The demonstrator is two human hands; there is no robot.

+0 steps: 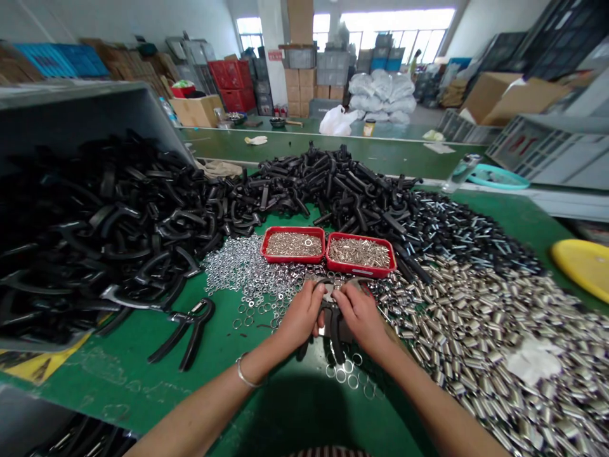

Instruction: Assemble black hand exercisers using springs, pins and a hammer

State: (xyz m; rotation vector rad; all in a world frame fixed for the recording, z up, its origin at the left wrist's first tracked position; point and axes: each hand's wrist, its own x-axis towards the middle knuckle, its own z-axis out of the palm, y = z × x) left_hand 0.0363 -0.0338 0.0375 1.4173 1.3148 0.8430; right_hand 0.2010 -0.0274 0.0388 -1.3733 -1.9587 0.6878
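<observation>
Two shallow red rectangular plastic trays (292, 244), side by side. Two bare hands, left hand (301, 315) and right hand (362, 315), both closed on one black plastic hand-grip piece (334, 327). One assembled black two-handled grip (183, 333) lying alone. One yellow round plastic dish (583, 266). One thin silver bracelet (245, 374). Black curved plastic handles (118, 222), small silver metal rings (238, 266) and short shiny metal cylinders (476, 317): three heaps, each past counting

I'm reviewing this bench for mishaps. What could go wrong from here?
The left hand and right hand grip the black handle part just above loose rings; a wrist could sweep those off the near table edge. The metal sleeve pile crowds the right forearm and could mix with the rings. A slip forward might knock the red tray.
</observation>
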